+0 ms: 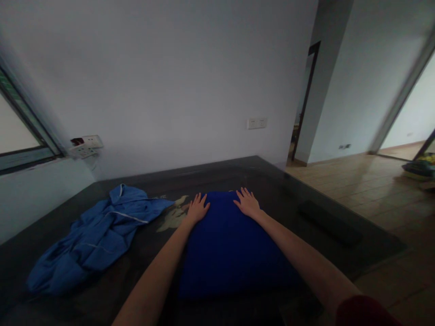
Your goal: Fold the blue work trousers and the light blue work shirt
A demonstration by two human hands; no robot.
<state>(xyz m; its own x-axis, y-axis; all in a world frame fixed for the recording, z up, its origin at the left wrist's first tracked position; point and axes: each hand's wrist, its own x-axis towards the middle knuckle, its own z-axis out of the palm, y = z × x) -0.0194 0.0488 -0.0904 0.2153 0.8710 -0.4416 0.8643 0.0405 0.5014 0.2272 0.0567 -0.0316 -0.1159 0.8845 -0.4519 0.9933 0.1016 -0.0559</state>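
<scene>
A deep blue cloth [229,244] lies flat in front of me, roughly rectangular and narrower at its far end. My left hand [198,208] rests on its far left corner, palm down with the fingers spread. On the far right corner lies my right hand [248,203], also flat with its fingers apart. Neither hand grips the fabric. To the left, a crumpled lighter blue garment [98,240] with white piping lies in a heap, its tip reaching towards my left hand.
The dark tabletop [278,190] has a pale patch [173,215] beside my left hand. A long black object [329,222] lies near the right edge. Behind stands a wall with a socket [257,123]; a power strip [86,146] is at the left. Tiled floor [350,174] stretches off right.
</scene>
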